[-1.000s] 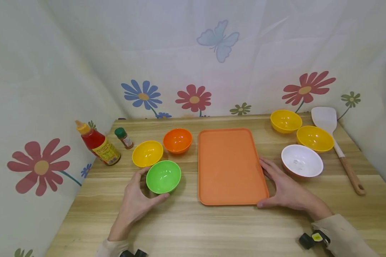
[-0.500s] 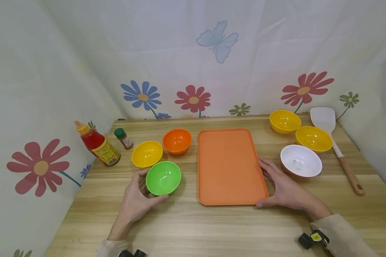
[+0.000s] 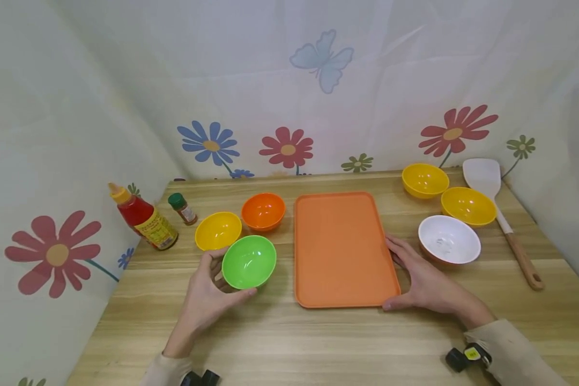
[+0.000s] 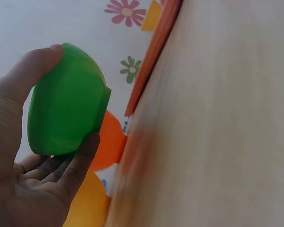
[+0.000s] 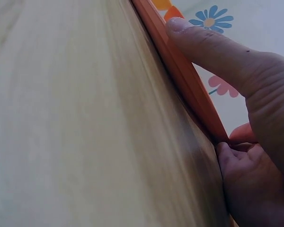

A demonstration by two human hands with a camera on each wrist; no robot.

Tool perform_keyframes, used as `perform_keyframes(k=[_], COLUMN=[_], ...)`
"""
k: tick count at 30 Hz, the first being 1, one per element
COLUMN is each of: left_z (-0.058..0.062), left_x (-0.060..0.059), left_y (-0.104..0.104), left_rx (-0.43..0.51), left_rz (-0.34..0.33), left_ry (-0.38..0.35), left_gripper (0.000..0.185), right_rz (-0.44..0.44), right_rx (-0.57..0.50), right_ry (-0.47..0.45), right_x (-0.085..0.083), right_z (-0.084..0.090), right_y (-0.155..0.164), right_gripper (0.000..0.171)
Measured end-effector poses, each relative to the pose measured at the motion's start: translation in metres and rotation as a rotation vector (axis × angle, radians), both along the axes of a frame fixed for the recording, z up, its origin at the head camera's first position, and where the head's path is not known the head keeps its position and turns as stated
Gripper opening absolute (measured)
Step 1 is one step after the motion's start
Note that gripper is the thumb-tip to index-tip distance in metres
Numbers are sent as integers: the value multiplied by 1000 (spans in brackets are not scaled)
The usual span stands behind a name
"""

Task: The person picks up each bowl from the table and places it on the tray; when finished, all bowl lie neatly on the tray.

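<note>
Left of tray (image 3: 342, 249) | green bowl (image 3: 249, 261) in left hand (image 3: 203, 297) grip

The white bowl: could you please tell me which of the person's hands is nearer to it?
Right. The right hand rests at the orange tray's right edge, just beside the white bowl; the left hand holds the green bowl across the tray.
</note>
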State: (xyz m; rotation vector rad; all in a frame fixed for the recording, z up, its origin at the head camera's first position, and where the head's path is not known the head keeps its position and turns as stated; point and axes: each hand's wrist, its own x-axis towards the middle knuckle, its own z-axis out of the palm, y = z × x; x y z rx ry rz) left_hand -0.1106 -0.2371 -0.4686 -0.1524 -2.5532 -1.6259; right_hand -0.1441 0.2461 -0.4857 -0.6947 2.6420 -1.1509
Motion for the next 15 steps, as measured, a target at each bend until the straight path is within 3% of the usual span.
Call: perform_keyframes(k=[5,15], left_z=[14,36], left_x=[-8,-30], left_y=[13,47], left_rx=[13,47], left_rz=[-14,-106], left_ry=[21,83], left_gripper=[104,101], right_rz=[6,2], right_rx=[2,-4], right_ry=[4,-1], right_x=[-1,1], right_z=[1,0], right_y=[0,0], right_gripper=[137,137])
